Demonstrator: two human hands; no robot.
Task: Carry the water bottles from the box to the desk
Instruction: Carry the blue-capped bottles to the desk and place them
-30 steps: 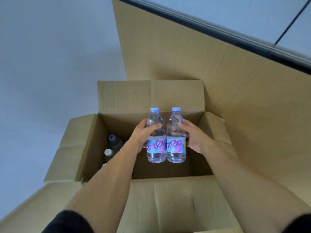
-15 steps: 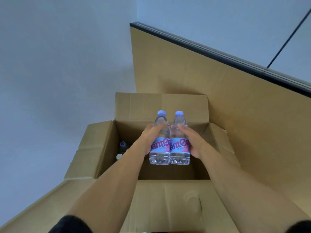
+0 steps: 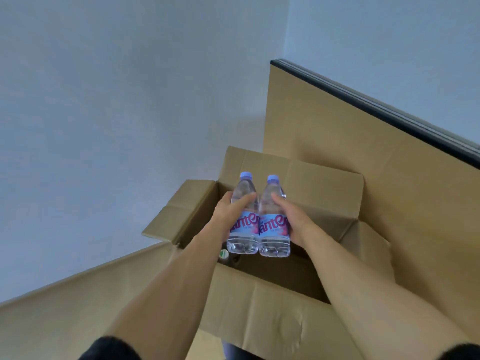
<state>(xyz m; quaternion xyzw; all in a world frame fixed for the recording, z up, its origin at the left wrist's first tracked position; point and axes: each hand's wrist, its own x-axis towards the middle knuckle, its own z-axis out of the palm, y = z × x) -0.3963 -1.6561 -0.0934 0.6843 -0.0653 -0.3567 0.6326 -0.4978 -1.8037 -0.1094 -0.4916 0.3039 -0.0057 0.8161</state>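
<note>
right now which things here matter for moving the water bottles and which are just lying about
Job:
- left hand gripping left water bottle
- right hand gripping right water bottle
- open cardboard box

Lying about:
- flat cardboard sheet
- dark bottle with a green-marked cap in the box

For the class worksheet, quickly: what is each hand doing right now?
Left hand: closed around the left water bottle.
Right hand: closed around the right water bottle.
</note>
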